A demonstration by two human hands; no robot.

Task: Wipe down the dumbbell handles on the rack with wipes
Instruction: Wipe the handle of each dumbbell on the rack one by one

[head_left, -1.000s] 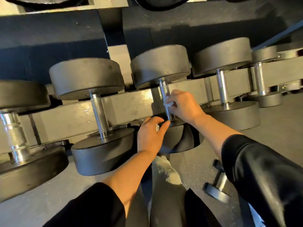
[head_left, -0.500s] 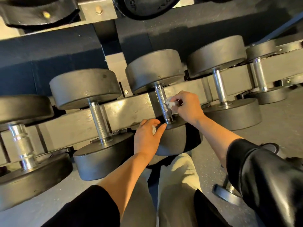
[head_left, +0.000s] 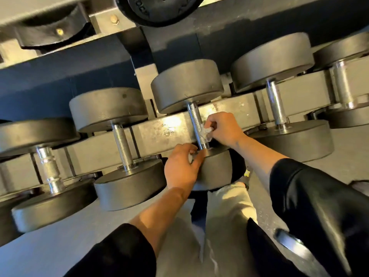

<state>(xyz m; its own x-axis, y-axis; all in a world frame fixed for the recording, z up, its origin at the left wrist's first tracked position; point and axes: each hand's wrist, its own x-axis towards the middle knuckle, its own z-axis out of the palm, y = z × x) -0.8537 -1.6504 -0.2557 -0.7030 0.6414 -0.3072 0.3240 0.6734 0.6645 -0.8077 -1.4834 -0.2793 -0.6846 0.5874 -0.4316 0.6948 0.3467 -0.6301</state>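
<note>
Head view: right hand (head_left: 224,129) grip pinched on white wipe (head_left: 206,132) against dumbbell handle (head_left: 197,124); left hand (head_left: 182,166) loosely cupping lower weight (head_left: 216,170).

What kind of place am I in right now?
Most likely a gym's free-weights area. A row of dark round-headed dumbbells with knurled steel handles sits on a grey metal rack, black weight plates are stored on the tier above, and the right hand holds a crumpled white wipe against one handle.
</note>
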